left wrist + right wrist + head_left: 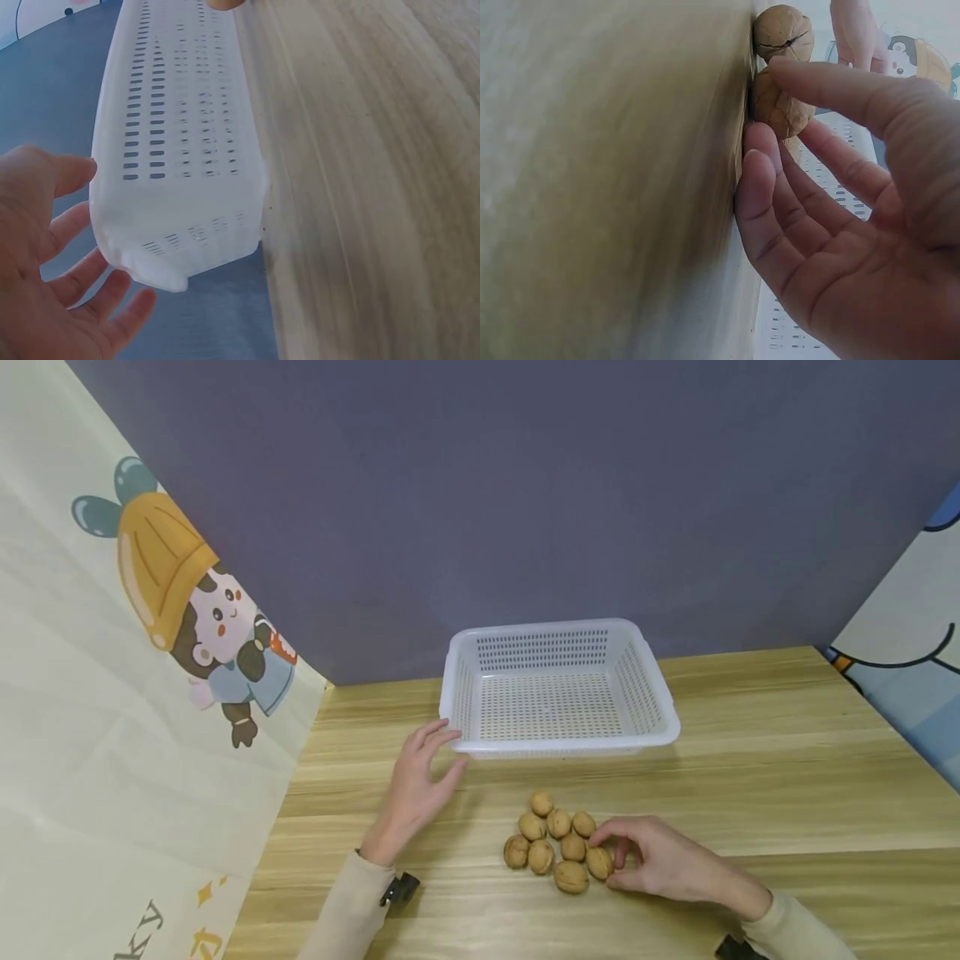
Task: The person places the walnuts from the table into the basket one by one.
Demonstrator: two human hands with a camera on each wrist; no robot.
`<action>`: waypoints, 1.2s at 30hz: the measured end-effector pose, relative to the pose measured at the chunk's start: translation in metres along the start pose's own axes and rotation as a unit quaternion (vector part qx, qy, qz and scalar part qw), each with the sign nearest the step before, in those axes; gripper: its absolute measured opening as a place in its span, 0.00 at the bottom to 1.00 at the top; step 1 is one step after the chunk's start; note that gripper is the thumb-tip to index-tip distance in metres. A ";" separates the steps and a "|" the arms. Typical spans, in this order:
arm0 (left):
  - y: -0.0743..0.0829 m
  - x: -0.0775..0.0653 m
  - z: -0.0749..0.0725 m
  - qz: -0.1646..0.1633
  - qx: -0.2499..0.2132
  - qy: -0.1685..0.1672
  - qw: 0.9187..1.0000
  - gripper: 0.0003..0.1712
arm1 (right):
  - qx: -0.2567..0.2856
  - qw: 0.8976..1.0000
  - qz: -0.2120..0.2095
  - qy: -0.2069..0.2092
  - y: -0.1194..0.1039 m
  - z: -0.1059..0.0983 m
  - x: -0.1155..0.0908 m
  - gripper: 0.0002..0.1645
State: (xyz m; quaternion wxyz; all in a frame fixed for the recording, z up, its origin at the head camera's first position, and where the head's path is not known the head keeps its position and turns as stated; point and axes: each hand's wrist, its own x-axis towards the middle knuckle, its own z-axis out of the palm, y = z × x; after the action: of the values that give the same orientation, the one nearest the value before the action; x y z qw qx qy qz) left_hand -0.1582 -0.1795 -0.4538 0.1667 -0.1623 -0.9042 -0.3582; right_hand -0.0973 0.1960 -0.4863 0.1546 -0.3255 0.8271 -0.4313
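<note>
Wooden and smooth, the counter [750,760] gives round things little to hold them, and that is the main worry here. A cluster of walnuts [558,843] lies in front of the white perforated basket [558,693], near it but not touching it. The right hand [660,864] rests at the right edge of the cluster, and its grip looks only half made: thumb and fingertips [769,161] curl loosely around the end walnut [600,862], touching the shell, while the right wrist view shows the palm wide and the fingers not clamped. A pinch that light on a hard, bumpy shell could let the nut squirt out sideways. Because the nuts sit shell against shell, a nudge from the knuckles would likely set the neighbours rolling across the counter, perhaps toward the near edge. The left hand [416,785] lies with its fingers spread and straight, holding nothing, just beside the basket's near left corner; whether it actually touches the rim is hard to tell. The basket looks light, so a careless push from that hand might slide or tip it away from the walnuts.
</note>
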 end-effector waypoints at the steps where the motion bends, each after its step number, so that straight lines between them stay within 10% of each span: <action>1: -0.001 0.000 0.001 0.002 0.002 0.005 1.000 0.24 | 0.002 1.000 0.002 -0.002 0.000 0.000 0.000 0.24; 14: -0.005 0.002 0.006 0.019 0.008 0.040 0.999 0.18 | -0.009 0.999 -0.036 -0.001 -0.009 -0.011 0.002 0.24; 36: 0.001 0.006 0.008 0.026 0.011 0.032 0.999 0.14 | -0.025 0.999 0.000 0.026 -0.080 -0.129 0.057 0.24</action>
State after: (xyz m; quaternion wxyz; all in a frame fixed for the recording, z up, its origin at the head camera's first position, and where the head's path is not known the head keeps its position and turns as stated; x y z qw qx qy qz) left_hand -0.1652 -0.1720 -0.4566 0.2070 -0.1723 -0.8978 -0.3484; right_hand -0.1766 0.2030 -0.3451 0.1246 -0.3179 0.8415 -0.4186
